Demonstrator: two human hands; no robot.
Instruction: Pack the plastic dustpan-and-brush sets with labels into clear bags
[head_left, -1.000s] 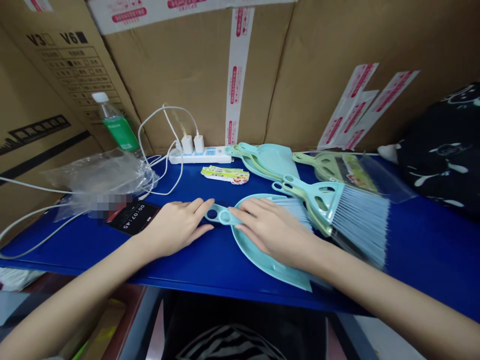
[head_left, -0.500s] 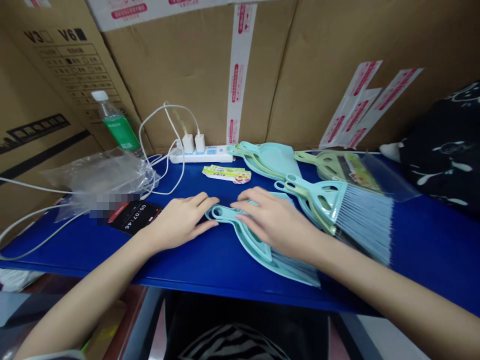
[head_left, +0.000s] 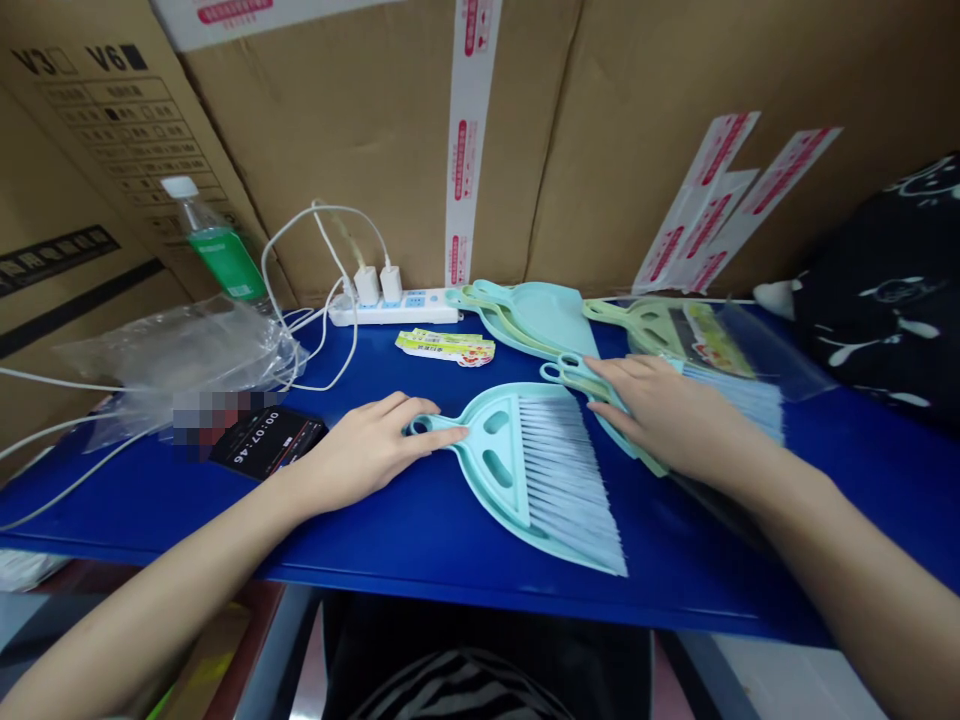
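A light-blue hand broom [head_left: 499, 462] with pale bristles lies in a matching dustpan [head_left: 474, 484] on the blue table. My left hand [head_left: 375, 440] is closed around their handle end, its thumb stretched along the top. To the right, my right hand [head_left: 660, 405] lies over a stack of blue and green hand brooms [head_left: 577, 375], fingers apart on its upper side; bristles [head_left: 742, 400] stick out beyond it. Part of that stack is covered by the hand. Light-blue and green dustpans [head_left: 551, 312] lie nested behind.
A green broom set in clear plastic [head_left: 652, 325] lies at the back right near a dark patterned fabric [head_left: 885, 300]. At the left are a power strip [head_left: 427, 306] with cables, a bottle [head_left: 225, 255], a plastic bag [head_left: 195, 350] and a phone [head_left: 266, 440]. Paper labels [head_left: 446, 347] lie mid-table. Cardboard stands behind.
My right hand has moved right, off the near broom and onto the stack. The near broom's bristles and body are now uncovered. My left hand stays at the handles, its thumb now on top.
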